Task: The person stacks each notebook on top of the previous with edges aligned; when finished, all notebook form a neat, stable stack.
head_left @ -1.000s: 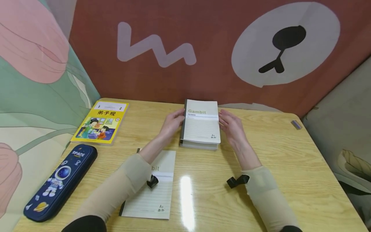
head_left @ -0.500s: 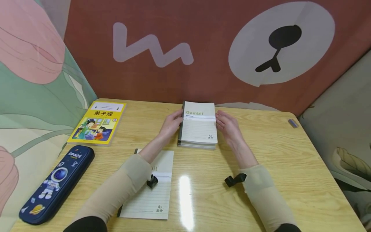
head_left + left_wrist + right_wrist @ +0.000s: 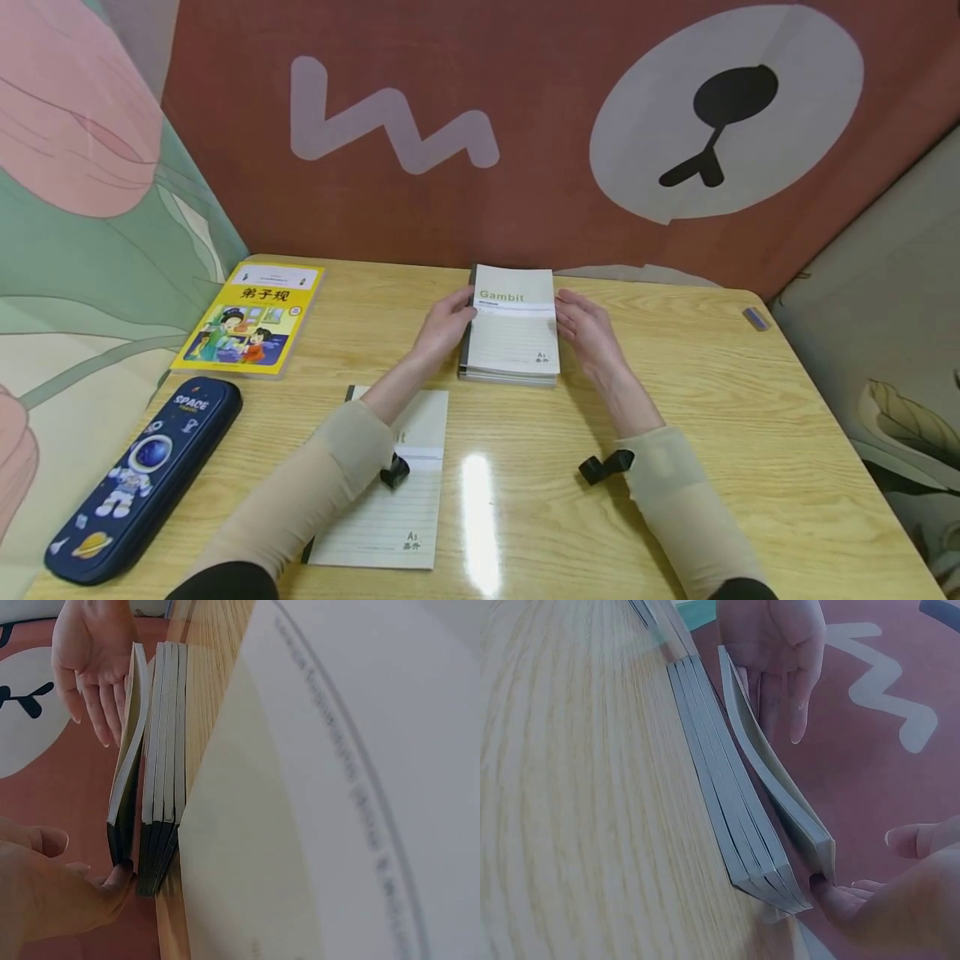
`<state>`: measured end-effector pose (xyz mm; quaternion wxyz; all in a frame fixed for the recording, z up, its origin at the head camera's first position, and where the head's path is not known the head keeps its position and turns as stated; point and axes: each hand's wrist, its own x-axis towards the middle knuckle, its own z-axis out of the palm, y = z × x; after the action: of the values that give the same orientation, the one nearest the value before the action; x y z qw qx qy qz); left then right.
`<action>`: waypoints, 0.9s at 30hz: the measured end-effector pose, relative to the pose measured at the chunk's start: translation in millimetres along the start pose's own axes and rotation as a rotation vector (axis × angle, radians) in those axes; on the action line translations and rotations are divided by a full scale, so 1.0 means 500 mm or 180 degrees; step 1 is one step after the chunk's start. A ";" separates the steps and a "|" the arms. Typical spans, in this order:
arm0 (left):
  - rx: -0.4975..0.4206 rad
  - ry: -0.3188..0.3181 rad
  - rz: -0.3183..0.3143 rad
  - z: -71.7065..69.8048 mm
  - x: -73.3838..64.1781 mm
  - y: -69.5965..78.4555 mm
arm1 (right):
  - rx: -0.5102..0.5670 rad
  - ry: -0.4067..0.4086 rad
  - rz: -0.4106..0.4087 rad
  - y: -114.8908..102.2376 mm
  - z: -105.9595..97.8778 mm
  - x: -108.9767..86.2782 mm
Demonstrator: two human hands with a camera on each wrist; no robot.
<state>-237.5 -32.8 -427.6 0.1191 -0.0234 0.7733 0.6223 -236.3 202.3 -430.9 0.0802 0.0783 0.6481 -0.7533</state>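
White notebook (image 3: 516,335) bows above a stack (image 3: 163,750) at twelve o'clock on the table (image 3: 720,417).
Left hand (image 3: 442,325) at nine o'clock and right hand (image 3: 589,330) at three prop only its edges on extended fingers, thumbs wide; with so little hold, one side slipping could drop it askew.

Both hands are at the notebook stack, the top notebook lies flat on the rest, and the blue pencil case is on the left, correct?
No: the top notebook isn't lying flat. Both wrist views show it bowed, with a gap above the lower notebooks. The left hand, right hand and pencil case are as stated.
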 end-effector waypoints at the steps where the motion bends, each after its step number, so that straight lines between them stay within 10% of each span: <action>1: 0.0014 0.0001 -0.0018 0.000 0.000 0.000 | -0.0013 0.0003 0.0000 0.000 0.000 0.000; 27: 0.0141 0.0032 -0.0039 0.007 -0.002 -0.004 | -0.0426 -0.0033 -0.0054 0.004 0.002 -0.005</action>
<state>-235.5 -29.8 -430.2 0.1196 -0.0286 0.7874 0.6041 -233.4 201.0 -432.0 0.0822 0.0633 0.6973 -0.7093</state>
